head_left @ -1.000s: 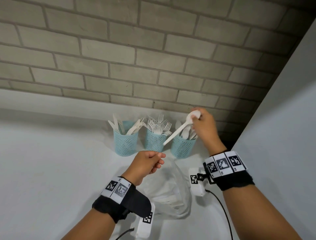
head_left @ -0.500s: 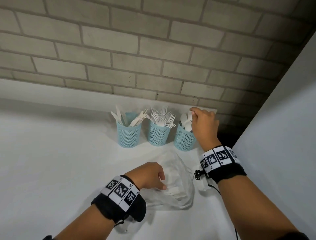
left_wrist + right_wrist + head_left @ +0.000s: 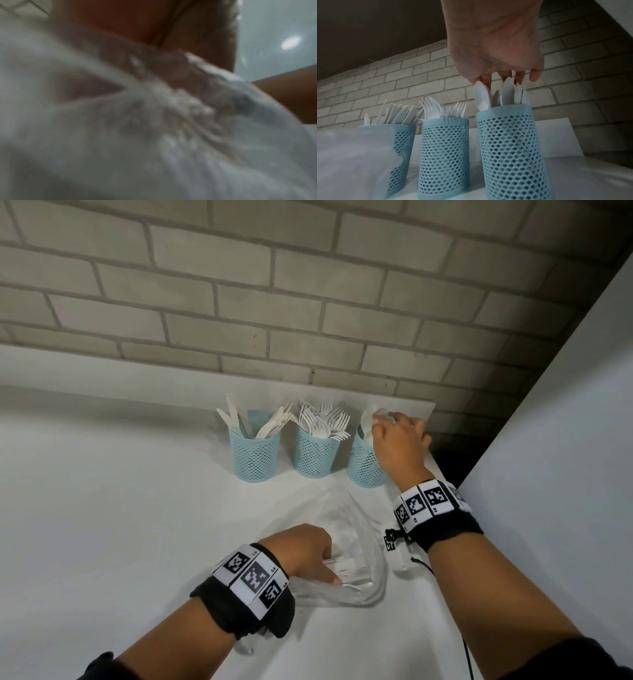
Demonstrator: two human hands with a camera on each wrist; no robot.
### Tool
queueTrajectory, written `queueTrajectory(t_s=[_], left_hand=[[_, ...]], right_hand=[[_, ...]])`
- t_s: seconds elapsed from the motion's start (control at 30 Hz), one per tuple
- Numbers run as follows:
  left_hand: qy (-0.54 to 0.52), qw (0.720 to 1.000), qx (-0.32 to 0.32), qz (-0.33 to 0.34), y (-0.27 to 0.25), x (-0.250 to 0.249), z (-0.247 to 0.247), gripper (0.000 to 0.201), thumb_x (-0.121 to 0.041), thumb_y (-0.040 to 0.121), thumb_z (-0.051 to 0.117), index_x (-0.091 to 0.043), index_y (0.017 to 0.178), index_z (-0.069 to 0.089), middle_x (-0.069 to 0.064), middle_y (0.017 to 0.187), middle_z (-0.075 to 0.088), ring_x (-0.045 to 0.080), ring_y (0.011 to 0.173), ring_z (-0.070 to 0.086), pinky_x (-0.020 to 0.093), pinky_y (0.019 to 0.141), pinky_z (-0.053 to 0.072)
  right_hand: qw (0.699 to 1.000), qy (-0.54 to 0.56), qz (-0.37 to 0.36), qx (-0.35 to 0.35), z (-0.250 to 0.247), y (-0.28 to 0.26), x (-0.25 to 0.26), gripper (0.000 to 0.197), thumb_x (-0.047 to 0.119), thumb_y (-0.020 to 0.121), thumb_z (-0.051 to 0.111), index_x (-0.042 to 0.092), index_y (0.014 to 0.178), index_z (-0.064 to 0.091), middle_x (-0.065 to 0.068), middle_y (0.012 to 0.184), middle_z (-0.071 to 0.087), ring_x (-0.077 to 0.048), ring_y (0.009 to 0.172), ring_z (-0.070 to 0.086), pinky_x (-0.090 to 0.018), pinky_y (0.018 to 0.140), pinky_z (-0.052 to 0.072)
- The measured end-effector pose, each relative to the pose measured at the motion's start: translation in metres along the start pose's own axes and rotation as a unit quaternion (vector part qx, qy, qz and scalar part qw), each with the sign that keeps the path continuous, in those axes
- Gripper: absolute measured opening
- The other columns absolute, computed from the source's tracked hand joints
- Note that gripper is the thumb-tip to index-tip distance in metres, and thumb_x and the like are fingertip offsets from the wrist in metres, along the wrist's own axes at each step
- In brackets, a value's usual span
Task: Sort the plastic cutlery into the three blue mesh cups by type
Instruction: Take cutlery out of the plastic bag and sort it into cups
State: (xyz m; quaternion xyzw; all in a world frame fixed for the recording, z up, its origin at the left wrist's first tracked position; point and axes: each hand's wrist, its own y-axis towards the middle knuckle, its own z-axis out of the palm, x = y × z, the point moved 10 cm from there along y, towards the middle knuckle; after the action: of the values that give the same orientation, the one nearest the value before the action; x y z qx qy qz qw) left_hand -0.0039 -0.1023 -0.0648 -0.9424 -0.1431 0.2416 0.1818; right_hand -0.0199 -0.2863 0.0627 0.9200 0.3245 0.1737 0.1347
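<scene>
Three blue mesh cups stand in a row by the wall: the left cup (image 3: 254,455) has knives, the middle cup (image 3: 314,453) has forks, the right cup (image 3: 362,465) has spoons. My right hand (image 3: 383,419) hovers over the right cup (image 3: 508,148). Its thumb and forefinger pinch the bowl of a white spoon (image 3: 481,94) that stands in that cup. My left hand (image 3: 327,565) is inside a clear plastic bag (image 3: 356,522) nearer to me, fingers curled on white cutlery (image 3: 349,568) there. The left wrist view is blurred, showing only bag plastic (image 3: 120,135).
The white table (image 3: 120,525) ends at a brick wall (image 3: 274,302) behind the cups. A white panel (image 3: 565,440) rises along the right side, with a dark gap (image 3: 445,460) beside the right cup. A black cable (image 3: 424,565) lies near my right wrist.
My right hand brought the spoon from a raised slant down into the right cup. My left hand dropped from in front of the cups into the plastic bag.
</scene>
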Motion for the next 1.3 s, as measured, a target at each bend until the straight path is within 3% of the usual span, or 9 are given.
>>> queueTrajectory(t_s=[0.13,0.2,0.33,0.43,0.53,0.67,0.83,1.07,1.3], left_hand=[[0.024,1.0,0.004,0.011,0.001,-0.009,0.003,0.035,-0.037,0.081,0.065,-0.01,0.103,0.059,0.006,0.099,0.057,0.02,0.088,0.051,0.029,0.078,0.041],[0.029,0.999,0.015,0.007,0.001,-0.013,0.006,0.04,-0.037,0.082,0.064,-0.008,0.108,0.057,0.008,0.104,0.058,0.019,0.089,0.049,0.029,0.078,0.04],[0.047,0.998,0.047,0.013,0.0,-0.019,0.01,0.038,-0.031,0.088,0.058,-0.004,0.114,0.054,0.012,0.098,0.058,0.026,0.089,0.055,0.029,0.073,0.039],[0.047,0.997,0.052,0.014,0.0,-0.02,0.013,0.045,-0.045,0.087,0.059,-0.009,0.113,0.054,0.012,0.108,0.062,0.029,0.098,0.058,0.031,0.076,0.04],[0.064,0.997,0.035,0.027,-0.001,-0.023,0.013,0.048,-0.053,0.08,0.063,-0.012,0.103,0.056,0.007,0.098,0.059,0.026,0.094,0.058,0.03,0.074,0.04],[0.081,0.996,0.022,0.029,-0.001,-0.023,0.012,0.057,-0.043,0.083,0.065,-0.008,0.125,0.049,0.007,0.122,0.058,0.025,0.109,0.056,0.03,0.085,0.042],[0.069,0.997,0.016,0.012,0.0,-0.008,0.004,0.06,-0.044,0.085,0.061,-0.012,0.133,0.041,0.006,0.131,0.052,0.024,0.119,0.05,0.03,0.091,0.038],[0.027,0.999,-0.034,0.0,-0.002,0.012,-0.014,0.041,-0.037,0.092,0.054,-0.007,0.119,0.05,0.009,0.125,0.054,0.025,0.113,0.051,0.026,0.08,0.033],[-0.013,1.0,-0.016,0.01,-0.005,0.022,-0.015,0.039,-0.037,0.091,0.055,-0.009,0.118,0.055,0.007,0.124,0.057,0.023,0.112,0.053,0.025,0.082,0.036]], right_hand=[[0.999,-0.024,-0.001,0.033,0.0,-0.002,0.002,0.04,0.034,0.099,0.028,0.03,0.136,0.043,-0.012,0.148,0.03,-0.032,0.131,0.022,-0.044,0.101,0.023],[0.999,-0.03,-0.012,0.01,-0.01,-0.008,0.012,0.04,0.033,0.098,0.035,0.026,0.136,0.043,-0.013,0.15,0.025,-0.033,0.132,0.02,-0.044,0.103,0.022],[0.986,0.077,-0.134,-0.057,-0.032,-0.04,0.058,0.031,0.02,0.092,0.051,0.018,0.121,0.061,-0.01,0.132,0.047,-0.028,0.123,0.037,-0.041,0.101,0.03],[0.96,0.129,-0.224,0.107,-0.005,-0.073,0.088,0.021,0.015,0.091,0.053,0.015,0.104,0.069,-0.005,0.115,0.057,-0.02,0.107,0.053,-0.03,0.094,0.042],[0.931,0.044,-0.208,0.298,0.035,-0.104,0.083,0.019,0.016,0.087,0.056,0.017,0.095,0.072,-0.002,0.113,0.062,-0.019,0.1,0.059,-0.032,0.089,0.047],[0.898,-0.038,-0.14,0.415,0.057,-0.13,0.059,0.029,0.012,0.086,0.06,0.018,0.113,0.067,-0.004,0.126,0.059,-0.019,0.108,0.058,-0.026,0.084,0.042],[0.892,-0.074,-0.108,0.432,0.055,-0.138,0.037,0.056,-0.004,0.088,0.045,0.023,0.137,0.045,-0.004,0.144,0.041,-0.021,0.129,0.043,-0.029,0.099,0.037],[0.893,-0.079,-0.11,0.43,0.046,-0.14,0.031,0.057,-0.003,0.091,0.039,0.023,0.142,0.039,-0.003,0.147,0.039,-0.023,0.132,0.04,-0.03,0.104,0.034],[0.896,-0.074,-0.121,0.42,0.047,-0.139,0.036,0.059,-0.006,0.091,0.036,0.024,0.142,0.039,-0.002,0.146,0.041,-0.023,0.13,0.042,-0.03,0.104,0.035]])
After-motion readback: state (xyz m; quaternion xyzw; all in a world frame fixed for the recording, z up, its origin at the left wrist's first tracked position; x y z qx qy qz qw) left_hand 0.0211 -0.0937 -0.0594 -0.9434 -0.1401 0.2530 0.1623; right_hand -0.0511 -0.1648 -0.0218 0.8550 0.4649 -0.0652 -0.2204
